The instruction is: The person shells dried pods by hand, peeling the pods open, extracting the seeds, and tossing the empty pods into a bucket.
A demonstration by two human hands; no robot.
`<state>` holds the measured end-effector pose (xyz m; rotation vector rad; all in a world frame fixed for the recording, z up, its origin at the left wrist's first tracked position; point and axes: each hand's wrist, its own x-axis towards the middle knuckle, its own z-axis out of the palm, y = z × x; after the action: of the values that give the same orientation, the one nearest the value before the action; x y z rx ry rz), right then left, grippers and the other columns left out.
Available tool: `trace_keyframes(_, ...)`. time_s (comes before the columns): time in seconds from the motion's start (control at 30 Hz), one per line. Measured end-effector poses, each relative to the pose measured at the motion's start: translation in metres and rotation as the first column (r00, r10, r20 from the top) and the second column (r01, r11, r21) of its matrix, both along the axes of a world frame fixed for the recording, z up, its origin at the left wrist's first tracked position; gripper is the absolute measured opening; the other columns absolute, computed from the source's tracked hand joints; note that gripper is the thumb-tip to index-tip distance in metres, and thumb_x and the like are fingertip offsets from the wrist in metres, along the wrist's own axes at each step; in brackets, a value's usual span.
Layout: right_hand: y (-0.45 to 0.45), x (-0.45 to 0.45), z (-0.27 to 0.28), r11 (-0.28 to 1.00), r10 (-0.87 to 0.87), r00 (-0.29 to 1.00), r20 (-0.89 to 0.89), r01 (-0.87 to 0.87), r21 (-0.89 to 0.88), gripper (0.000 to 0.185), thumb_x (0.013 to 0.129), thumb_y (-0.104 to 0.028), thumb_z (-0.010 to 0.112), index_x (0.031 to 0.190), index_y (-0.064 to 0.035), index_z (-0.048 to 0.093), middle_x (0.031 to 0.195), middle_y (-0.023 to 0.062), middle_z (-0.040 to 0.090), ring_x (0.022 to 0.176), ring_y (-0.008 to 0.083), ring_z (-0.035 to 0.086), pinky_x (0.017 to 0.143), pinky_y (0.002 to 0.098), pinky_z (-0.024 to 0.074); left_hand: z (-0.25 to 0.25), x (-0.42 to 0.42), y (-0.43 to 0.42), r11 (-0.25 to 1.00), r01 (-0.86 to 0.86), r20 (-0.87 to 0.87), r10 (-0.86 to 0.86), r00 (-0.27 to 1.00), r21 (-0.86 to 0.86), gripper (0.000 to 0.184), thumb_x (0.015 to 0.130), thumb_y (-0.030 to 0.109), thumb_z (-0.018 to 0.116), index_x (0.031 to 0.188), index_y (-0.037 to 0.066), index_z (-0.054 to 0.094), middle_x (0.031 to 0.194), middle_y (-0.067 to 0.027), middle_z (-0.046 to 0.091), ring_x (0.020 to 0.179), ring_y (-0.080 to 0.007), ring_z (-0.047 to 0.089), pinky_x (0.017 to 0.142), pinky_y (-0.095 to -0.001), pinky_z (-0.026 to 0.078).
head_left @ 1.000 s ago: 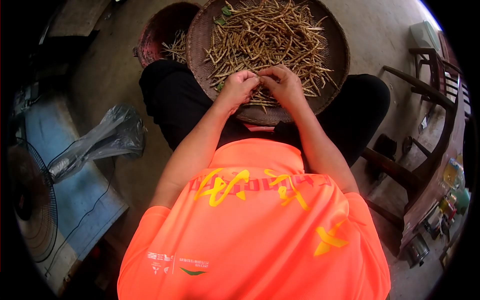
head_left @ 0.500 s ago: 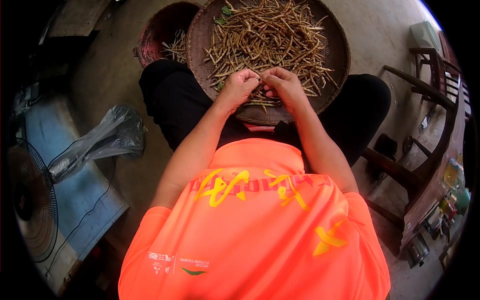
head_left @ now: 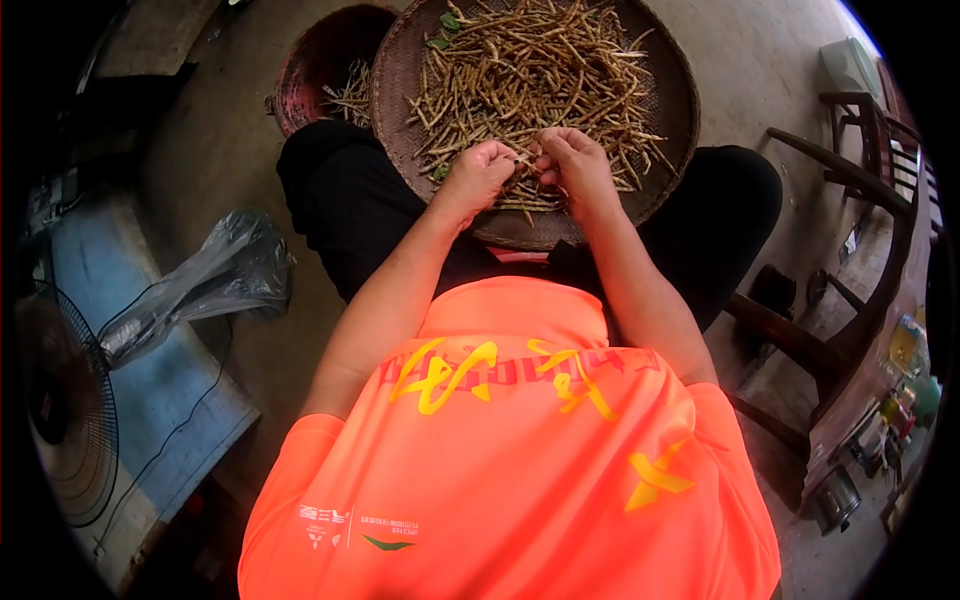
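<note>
A round woven tray (head_left: 392, 130) rests across my lap, heaped with dry, brownish bean pods (head_left: 530, 70). Over its near side, my left hand (head_left: 480, 182) is closed in a pinch on a small dry bean pod (head_left: 526, 161). My right hand (head_left: 578, 172) pinches the pod's other end, its fingers curled in just to the right. A tiny dark spot shows at my left fingertips, too small to make out. Two green leaves (head_left: 450, 20) lie among the pods at the tray's far left.
Left of the tray stands a reddish bucket (head_left: 300, 85) with some pods or husks in it. A clear plastic bag (head_left: 240, 265) and a fan (head_left: 70, 400) are to my left. Wooden chairs (head_left: 840, 350) stand at the right, near a white bucket (head_left: 850, 70).
My right hand has shifted slightly up and to the right, opening a small gap between the hands where the pod now shows. My left hand has barely moved.
</note>
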<state>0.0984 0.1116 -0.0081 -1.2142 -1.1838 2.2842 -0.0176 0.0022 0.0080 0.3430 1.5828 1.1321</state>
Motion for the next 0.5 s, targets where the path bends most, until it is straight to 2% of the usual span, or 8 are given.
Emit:
trace_keyframes(0.2,-0.002,0.000,0.000,0.999,-0.009,0.999,0.038,0.007,0.031,0.018,0.088,-0.019,0.058,0.094,-0.0022,0.057,0.077,0.0010,0.058,0.060,0.0067,0.053,0.048,0.0201,0.0431,0.002,0.001,0.001,0.999,-0.035,0.002,0.035,0.999,-0.008,0.013,0.088,0.020,0.056,0.090,0.007,0.056,0.056,0.0081,0.039,0.042,-0.0010,0.030,0.037,-0.0183,0.021)
trace_keyframes(0.37,-0.004,-0.001,0.002,0.998,0.014,1.000,0.006,-0.014,0.064,0.018,0.087,-0.019,0.060,0.094,-0.0029,0.057,0.076,0.0004,0.057,0.060,0.0063,0.053,0.048,0.0196,0.0429,-0.010,-0.001,0.000,0.997,-0.074,-0.071,0.074,0.995,0.014,0.019,0.089,0.025,0.059,0.090,0.007,0.055,0.059,0.0082,0.040,0.042,-0.0008,0.030,0.037,-0.0178,0.021)
trace_keyframes(0.4,-0.005,0.000,0.002,1.000,-0.011,1.000,-0.006,0.011,-0.018,0.016,0.087,-0.019,0.060,0.092,-0.0037,0.058,0.076,-0.0005,0.057,0.060,0.0055,0.052,0.048,0.0189,0.0426,-0.005,0.000,0.001,0.997,-0.073,-0.071,0.074,0.995,0.014,0.019,0.089,0.025,0.059,0.090,0.007,0.055,0.059,0.0082,0.040,0.042,-0.0008,0.030,0.037,-0.0178,0.021)
trace_keyframes(0.43,-0.005,0.000,0.001,0.994,-0.037,0.999,-0.017,0.035,-0.100,0.015,0.087,-0.018,0.061,0.091,-0.0045,0.059,0.075,-0.0014,0.057,0.059,0.0048,0.052,0.048,0.0181,0.0424,0.001,0.000,0.001,0.994,-0.107,0.038,0.106,0.994,0.011,0.019,0.088,0.026,0.060,0.091,0.008,0.055,0.059,0.0082,0.041,0.042,-0.0006,0.030,0.036,-0.0174,0.021)
trace_keyframes(0.47,-0.004,0.000,0.002,0.994,-0.037,0.999,-0.017,0.035,-0.100,0.015,0.087,-0.018,0.061,0.091,-0.0045,0.059,0.075,-0.0014,0.057,0.059,0.0048,0.052,0.048,0.0181,0.0424,0.005,0.000,0.001,0.990,-0.140,0.146,0.138,0.980,0.005,0.020,0.087,0.026,0.062,0.091,0.008,0.054,0.060,0.0082,0.041,0.042,-0.0004,0.030,0.036,-0.0171,0.021)
trace_keyframes(0.5,-0.003,0.001,0.002,0.990,-0.023,0.998,-0.053,0.015,-0.139,0.013,0.087,-0.018,0.061,0.090,-0.0054,0.060,0.074,-0.0024,0.057,0.058,0.0041,0.051,0.048,0.0173,0.0420,0.005,-0.001,0.000,0.990,-0.140,0.146,0.138,0.980,0.005,0.020,0.087,0.026,0.062,0.091,0.008,0.054,0.060,0.0082,0.041,0.042,-0.0004,0.030,0.036,-0.0171,0.021)
